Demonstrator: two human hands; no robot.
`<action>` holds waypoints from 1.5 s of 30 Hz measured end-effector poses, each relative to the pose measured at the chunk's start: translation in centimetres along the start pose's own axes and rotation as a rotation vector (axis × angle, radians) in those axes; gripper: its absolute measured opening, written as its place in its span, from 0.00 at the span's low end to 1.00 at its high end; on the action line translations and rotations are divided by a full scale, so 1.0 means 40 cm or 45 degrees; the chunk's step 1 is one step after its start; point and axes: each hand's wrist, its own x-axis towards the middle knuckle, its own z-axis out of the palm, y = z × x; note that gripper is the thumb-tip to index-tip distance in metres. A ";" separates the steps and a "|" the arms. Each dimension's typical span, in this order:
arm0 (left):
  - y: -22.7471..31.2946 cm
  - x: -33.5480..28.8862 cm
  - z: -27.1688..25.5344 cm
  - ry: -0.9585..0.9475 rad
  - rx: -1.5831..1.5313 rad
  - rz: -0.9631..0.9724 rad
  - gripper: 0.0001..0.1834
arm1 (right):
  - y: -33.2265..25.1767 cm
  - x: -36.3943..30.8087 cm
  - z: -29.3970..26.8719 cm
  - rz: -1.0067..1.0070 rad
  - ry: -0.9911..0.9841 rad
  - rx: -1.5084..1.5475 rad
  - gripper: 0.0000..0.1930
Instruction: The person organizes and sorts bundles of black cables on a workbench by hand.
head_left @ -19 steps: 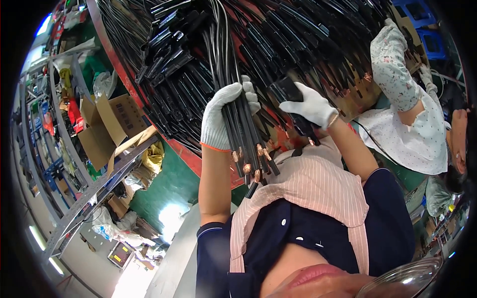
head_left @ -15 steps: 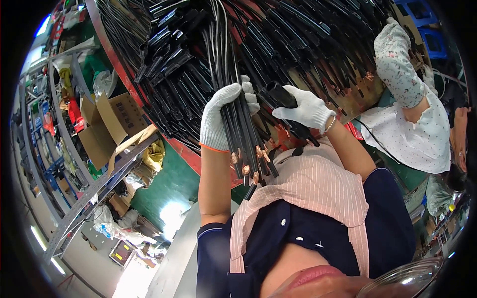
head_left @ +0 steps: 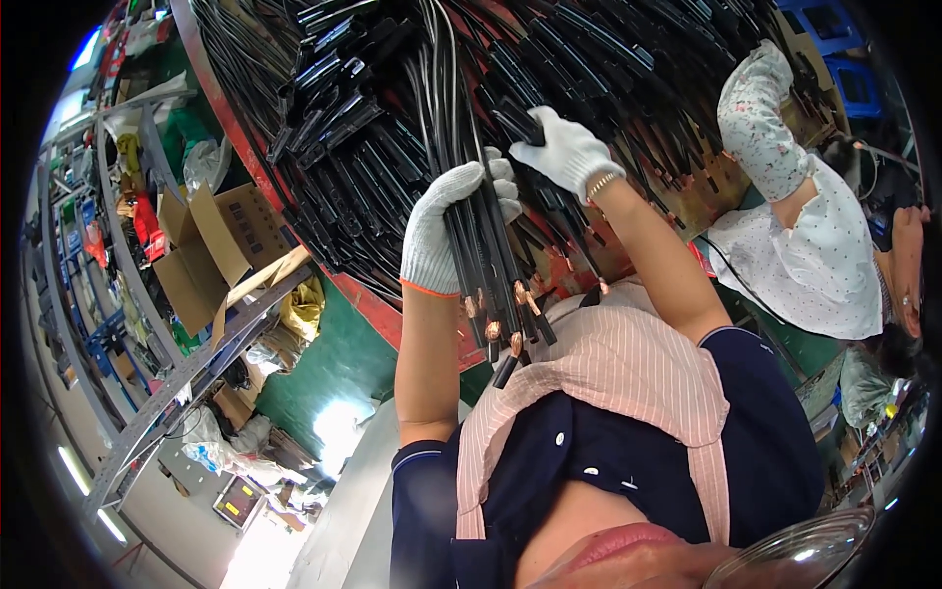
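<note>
My left hand (head_left: 444,221), in a white knit glove with an orange cuff edge, is closed round a bundle of black cables (head_left: 478,231). The cables' lower ends hang toward my apron, several showing bare copper strands (head_left: 494,334). To the right, my gloved right hand (head_left: 569,154) is closed on a black plastic tube (head_left: 516,120), held just above the pile and beside the bundle. The fingertips round the tube are partly hidden. Under and beyond both hands lies a large heap of black cables (head_left: 343,211) with dark plastic end pieces.
The heap lies on a red-edged table (head_left: 368,312). A co-worker's floral sleeve (head_left: 760,123) reaches in at the right. Blue plastic crates (head_left: 852,86) stand at the far right. At left are an open cardboard box (head_left: 211,260) and metal shelving (head_left: 162,393).
My right hand has moved up and left, away from my body, with the black tube in it. My left hand and its cable bundle have shifted slightly right. The co-worker's sleeve has moved left.
</note>
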 end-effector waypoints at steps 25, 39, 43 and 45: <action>-0.123 0.151 -0.134 0.257 0.576 0.082 0.10 | 0.284 -0.375 -0.032 0.126 -0.074 1.000 0.36; -0.139 0.159 -0.145 0.082 0.426 0.067 0.17 | 0.297 -0.547 -0.055 0.039 -0.189 0.753 0.30; -0.142 0.172 -0.151 0.086 0.377 0.088 0.18 | 0.308 -0.561 -0.066 0.063 -0.306 0.527 0.31; -0.142 0.176 -0.157 0.078 0.296 0.044 0.17 | 0.289 -0.558 -0.065 0.088 -0.333 0.662 0.31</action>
